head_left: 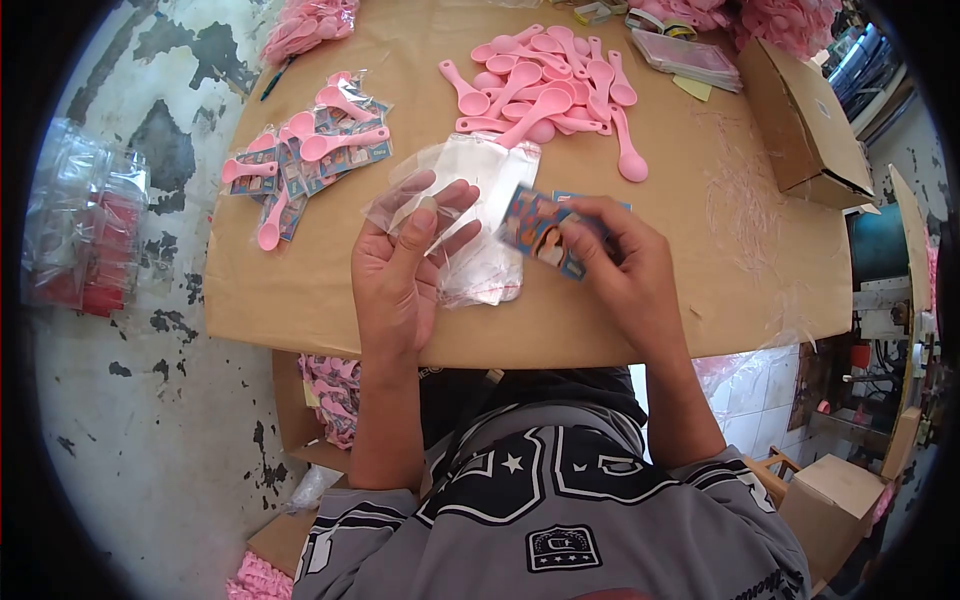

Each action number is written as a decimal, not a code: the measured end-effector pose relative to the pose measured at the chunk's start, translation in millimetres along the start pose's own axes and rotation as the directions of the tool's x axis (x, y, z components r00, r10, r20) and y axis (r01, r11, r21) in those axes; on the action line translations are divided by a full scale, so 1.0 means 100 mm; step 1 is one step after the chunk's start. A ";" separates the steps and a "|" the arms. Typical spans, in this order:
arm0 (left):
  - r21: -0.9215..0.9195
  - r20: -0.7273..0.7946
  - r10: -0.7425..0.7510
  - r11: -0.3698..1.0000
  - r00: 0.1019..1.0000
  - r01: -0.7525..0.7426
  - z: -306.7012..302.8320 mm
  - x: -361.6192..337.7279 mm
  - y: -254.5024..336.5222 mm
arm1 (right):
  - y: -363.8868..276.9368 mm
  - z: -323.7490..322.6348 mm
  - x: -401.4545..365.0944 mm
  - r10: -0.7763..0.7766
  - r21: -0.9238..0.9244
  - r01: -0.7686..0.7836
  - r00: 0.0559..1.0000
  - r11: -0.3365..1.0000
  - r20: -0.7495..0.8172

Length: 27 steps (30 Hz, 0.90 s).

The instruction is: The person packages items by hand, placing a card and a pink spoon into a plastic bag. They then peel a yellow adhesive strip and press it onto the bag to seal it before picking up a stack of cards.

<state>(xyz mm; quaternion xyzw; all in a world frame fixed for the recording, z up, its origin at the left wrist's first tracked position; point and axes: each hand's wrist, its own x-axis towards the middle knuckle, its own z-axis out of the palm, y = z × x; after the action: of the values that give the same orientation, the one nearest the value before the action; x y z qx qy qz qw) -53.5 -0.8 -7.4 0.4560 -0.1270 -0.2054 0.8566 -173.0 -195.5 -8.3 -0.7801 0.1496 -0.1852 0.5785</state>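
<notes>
In the head view, the left grip (pixel 395 270) is narrow, pinching a thin transparent bag (pixel 388 208) between thumb and fingers, the fingers showing through the film. The right grip (pixel 635 275) is closed on a printed card (pixel 535 232), held tilted between thumb and fingers over the bench (pixel 700 290), its free end pointing at the bag. Card and bag are apart, with a short gap between them.

Below that gap lies a stack of transparent bags (pixel 490 270); its lower end stops short of the near bench edge, which both forearms cross. Another card (pixel 600 200) lies partly hidden behind the right grip.

Beyond the stack, a heap of pink spoons (pixel 545 90) closes off the way forward, its nearest handle ends at the stack's top. Packed spoons (pixel 310 150) lie toward the left edge, and a strip of brown surface separates them from the left grip. Rightward there is wider room, brown surface running toward the right edge; a cardboard box (pixel 800 130) bounds the far right corner.
</notes>
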 end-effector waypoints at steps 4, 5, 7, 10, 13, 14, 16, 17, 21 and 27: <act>0.009 -0.024 0.017 1.000 1.000 -0.017 0.03 0.00 -0.04 | -0.11 -0.04 -0.01 0.140 0.364 -0.157 0.988 0.918 0.071; 0.009 -0.036 0.023 1.000 0.999 -0.023 0.04 0.00 -0.05 | -0.11 -0.06 -0.03 0.157 0.389 -0.196 0.979 0.900 0.131; -0.058 -0.071 0.032 0.998 0.997 -0.037 0.13 0.00 -0.07 | -0.11 -0.06 -0.07 0.151 0.393 -0.229 0.964 0.891 0.220; -0.125 -0.066 0.016 0.992 0.998 -0.024 0.21 -0.02 -0.09 | -0.11 0.01 -0.12 0.109 0.397 -0.198 0.966 0.896 0.236; -0.153 -0.034 -0.023 0.988 0.999 0.017 0.23 -0.05 -0.10 | -0.06 0.16 -0.16 0.106 0.514 -0.125 0.992 0.849 0.065; -0.158 -0.025 -0.036 0.987 0.999 0.031 0.23 -0.06 -0.10 | -0.09 0.18 -0.16 0.118 0.529 -0.128 0.992 0.839 0.053; -0.139 -0.027 -0.046 0.989 0.999 0.042 0.24 -0.07 -0.11 | -0.16 0.19 -0.16 0.140 0.556 -0.134 0.990 0.820 0.032; -0.130 -0.031 -0.050 0.990 0.998 0.046 0.25 -0.07 -0.12 | -0.15 0.18 -0.16 0.130 0.536 -0.148 0.989 0.831 0.070; -0.133 -0.003 -0.044 0.990 0.999 0.043 0.29 -0.08 -0.14 | -0.09 0.09 -0.17 0.103 0.404 -0.182 0.972 0.896 0.209; -0.082 0.048 -0.073 0.994 0.996 0.077 0.31 -0.10 -0.20 | -0.09 0.11 -0.13 0.106 0.469 -0.147 0.988 0.871 0.112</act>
<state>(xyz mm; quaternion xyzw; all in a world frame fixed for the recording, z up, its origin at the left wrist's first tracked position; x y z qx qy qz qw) -79.7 -28.4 -7.2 0.4196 -0.1203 -0.2528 0.8635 -178.6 -177.6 -4.1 -0.6097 0.1261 -0.1455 0.7689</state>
